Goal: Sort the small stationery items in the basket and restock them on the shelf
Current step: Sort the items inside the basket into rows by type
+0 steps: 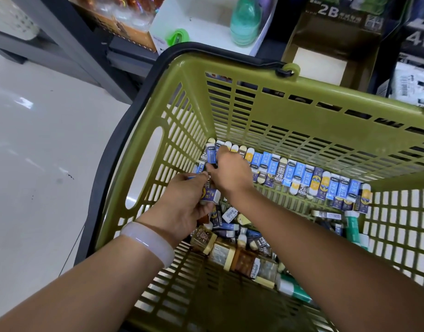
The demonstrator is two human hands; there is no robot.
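Sorting step, inside green basket (266, 116): left hand (184, 207) gripping dark-blue erasers (209, 195), right hand (226, 172) pinching one more (211, 153). Next: set into eraser row (302, 171).

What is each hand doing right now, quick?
Left hand: grips a small blue-and-white wrapped eraser.
Right hand: pinches another blue-wrapped eraser at the row's end, inside the olive-green plastic basket.

Bright, even light; wide-angle edge distortion
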